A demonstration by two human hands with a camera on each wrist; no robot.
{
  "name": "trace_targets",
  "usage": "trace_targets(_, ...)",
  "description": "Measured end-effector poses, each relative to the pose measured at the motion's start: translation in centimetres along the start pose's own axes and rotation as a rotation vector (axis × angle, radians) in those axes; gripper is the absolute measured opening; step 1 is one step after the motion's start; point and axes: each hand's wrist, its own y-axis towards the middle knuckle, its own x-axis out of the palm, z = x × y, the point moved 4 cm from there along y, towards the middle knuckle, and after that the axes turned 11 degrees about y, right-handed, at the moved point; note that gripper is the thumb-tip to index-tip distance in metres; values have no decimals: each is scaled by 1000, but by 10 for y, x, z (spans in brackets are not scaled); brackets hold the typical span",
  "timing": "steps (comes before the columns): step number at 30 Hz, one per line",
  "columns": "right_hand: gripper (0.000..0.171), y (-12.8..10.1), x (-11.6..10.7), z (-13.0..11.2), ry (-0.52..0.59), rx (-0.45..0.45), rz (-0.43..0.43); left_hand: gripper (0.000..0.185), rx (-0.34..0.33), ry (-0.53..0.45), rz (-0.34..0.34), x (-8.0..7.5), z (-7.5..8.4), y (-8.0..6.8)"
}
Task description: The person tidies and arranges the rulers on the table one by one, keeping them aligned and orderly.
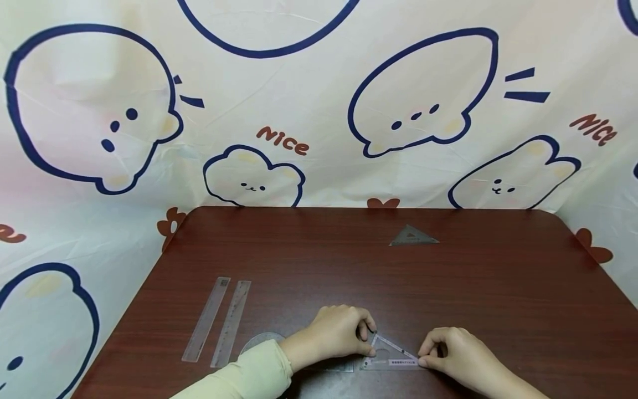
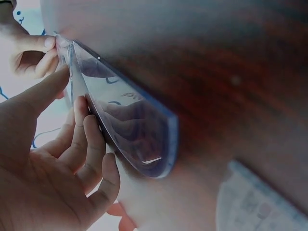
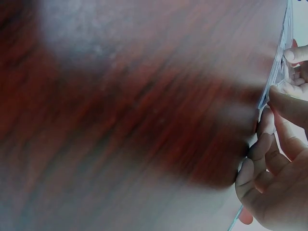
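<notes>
A clear triangular set square (image 1: 382, 363) with a pale printed strip lies near the table's front, between both hands. Its left side is pinched between thumb and fingers of my left hand (image 1: 335, 332). At the right corner, my right hand (image 1: 461, 354) pinches it with thumb and forefinger. The right wrist view shows the set square (image 3: 276, 72) edge-on, with the right hand (image 3: 281, 183) at its near end. Beside the left hand (image 2: 53, 168), a clear plate (image 2: 139, 120) with a curved edge shows in the left wrist view; its kind is unclear.
Two clear rulers (image 1: 206, 318) lie side by side at the left. A rounded clear piece (image 1: 261, 338) is partly under the left sleeve, and another clear edge (image 1: 344, 367) shows beneath the left hand. Towards the back lies a second set square (image 1: 412, 238). A printed cloth (image 1: 329, 111) hangs behind.
</notes>
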Motion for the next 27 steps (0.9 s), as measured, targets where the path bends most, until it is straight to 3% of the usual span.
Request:
trace_targets(12,13,-1,1,1,15,46,-5,34,33,28,1,1,-1,3)
trace_targets(20,14,0,1,1,25,49,0,23,44,10,-13,-3,0,4)
trace_targets(27,14,1,0,0,35,33,7,11,37,21,27,-4,1,6)
